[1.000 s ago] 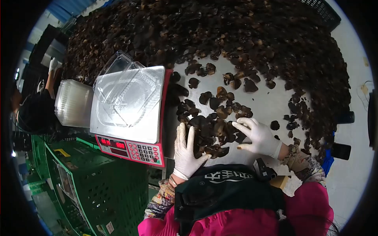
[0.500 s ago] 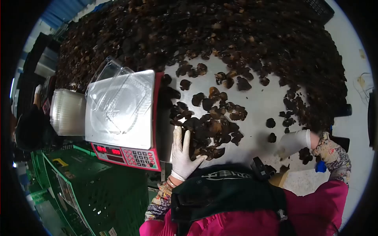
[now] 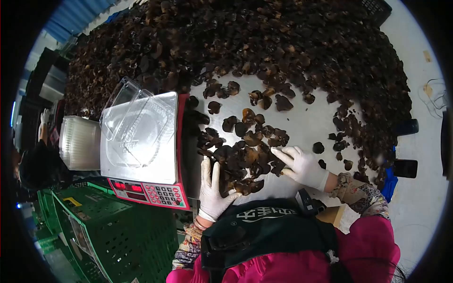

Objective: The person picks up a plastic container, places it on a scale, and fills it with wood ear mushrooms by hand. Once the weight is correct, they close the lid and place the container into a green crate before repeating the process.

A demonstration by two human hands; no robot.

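Observation:
Dark brown, ear-shaped fungus pieces (image 3: 243, 158) lie in a loose cluster on the metal table (image 3: 306, 125). At the cluster's left edge rests my left hand (image 3: 214, 191), white-gloved, fingers apart and pointing up, thumb out to the right. My right hand (image 3: 302, 167), also gloved, touches the cluster's right edge with its fingers spread and nothing held in them. Left of the hands is a red scale (image 3: 151, 191) with a metal plate, on which a clear plastic box (image 3: 139, 122) lies open.
A large heap of fungus (image 3: 226, 37) spans the far side. Stacked clear boxes (image 3: 80, 141) stand left of the scale, above green crates (image 3: 118, 226). A phone (image 3: 406, 168) lies at the right. Another person (image 3: 42, 162) is at the far left.
My right hand swung out to the right by the table's near edge, then came back to the cluster. My left hand has stayed beside the pieces. The view has shifted slightly.

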